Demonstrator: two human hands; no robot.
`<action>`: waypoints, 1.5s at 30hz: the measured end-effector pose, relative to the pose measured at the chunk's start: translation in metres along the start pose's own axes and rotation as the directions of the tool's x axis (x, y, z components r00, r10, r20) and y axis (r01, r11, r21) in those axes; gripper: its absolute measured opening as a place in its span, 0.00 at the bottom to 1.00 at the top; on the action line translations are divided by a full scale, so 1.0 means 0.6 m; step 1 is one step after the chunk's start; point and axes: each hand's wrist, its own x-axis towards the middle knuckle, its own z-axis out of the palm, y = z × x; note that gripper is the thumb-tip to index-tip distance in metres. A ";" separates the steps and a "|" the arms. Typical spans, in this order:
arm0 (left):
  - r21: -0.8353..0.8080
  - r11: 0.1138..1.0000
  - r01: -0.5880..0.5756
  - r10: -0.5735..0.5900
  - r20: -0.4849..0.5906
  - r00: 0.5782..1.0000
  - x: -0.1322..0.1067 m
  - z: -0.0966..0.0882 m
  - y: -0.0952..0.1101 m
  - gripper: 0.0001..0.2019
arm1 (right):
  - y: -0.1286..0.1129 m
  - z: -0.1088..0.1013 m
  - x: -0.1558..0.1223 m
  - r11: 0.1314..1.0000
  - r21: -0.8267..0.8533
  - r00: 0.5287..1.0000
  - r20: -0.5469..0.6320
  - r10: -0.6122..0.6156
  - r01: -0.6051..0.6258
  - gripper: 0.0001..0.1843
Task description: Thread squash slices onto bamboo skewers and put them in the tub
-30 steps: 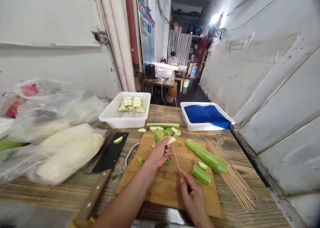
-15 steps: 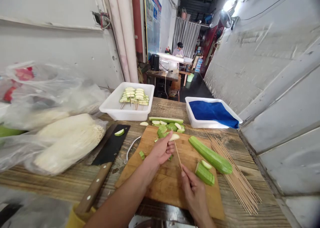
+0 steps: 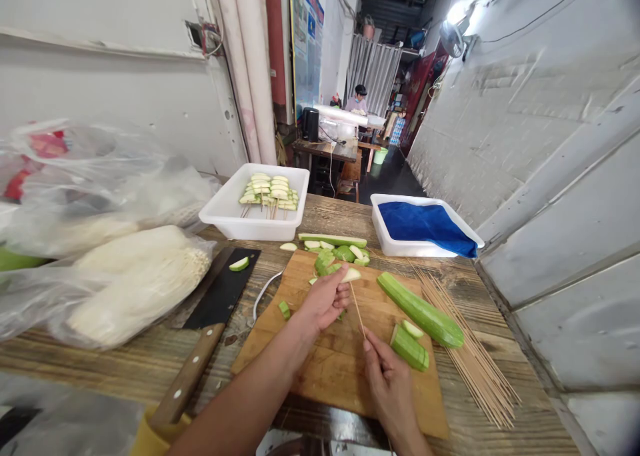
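One wooden surface is stretching out before the person, and one cutting board is lying on it. The left forearm is slanting in from the lower left, and the left hand is hanging over the board, its lower fingers curling inward. Its grip is closing on one pale zucchini slice above the board's far part. The right hand is coming in low from the right, thumb and forefinger pinching one skewer. That skewer is slanting up between the hands, its far end meeting the slice's lower edge; whether it is piercing the slice, one cannot tell.

Two white trays are standing farther back: the left tray is holding skewered slices, too overlapped to count, and the right tray is carrying one blue cloth. One cleaver is resting left of the board, with one slice lying on its blade. One long zucchini is lying at the board's right, near one sliced chunk. Beyond the board's right edge, many loose skewers are lying bunched, too close to count.
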 end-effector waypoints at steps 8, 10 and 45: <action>0.021 1.000 -0.006 0.007 -0.023 1.000 0.000 -0.002 -0.001 0.17 | 0.000 0.001 -0.001 1.000 -0.008 1.000 -0.008 0.014 -0.014 0.18; 0.048 0.999 -0.023 0.025 -0.044 0.999 0.000 -0.002 -0.002 0.16 | 0.000 0.000 -0.002 1.000 -0.010 1.000 -0.012 0.002 -0.002 0.17; 0.113 0.991 -0.075 0.088 -0.107 0.990 -0.003 0.007 0.001 0.03 | -0.003 0.021 0.006 1.000 0.012 1.000 -0.016 0.005 -0.005 0.19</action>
